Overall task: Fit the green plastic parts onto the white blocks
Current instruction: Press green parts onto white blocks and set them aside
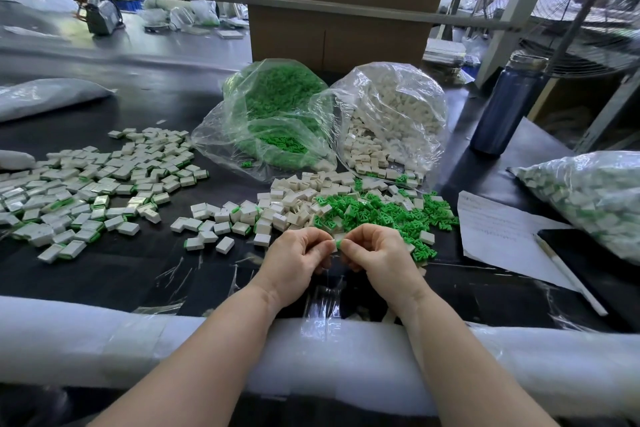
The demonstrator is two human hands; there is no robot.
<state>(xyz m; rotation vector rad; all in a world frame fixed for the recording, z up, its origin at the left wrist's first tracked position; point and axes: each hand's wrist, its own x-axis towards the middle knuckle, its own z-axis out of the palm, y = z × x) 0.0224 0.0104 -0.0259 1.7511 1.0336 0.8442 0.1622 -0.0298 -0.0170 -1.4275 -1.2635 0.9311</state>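
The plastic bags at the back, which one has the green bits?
The left open bag; the open bag beside it holds white blocks.

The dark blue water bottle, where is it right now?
In the head view the dark blue water bottle stands upright at the table's far right, just right of the clear bag of white blocks.
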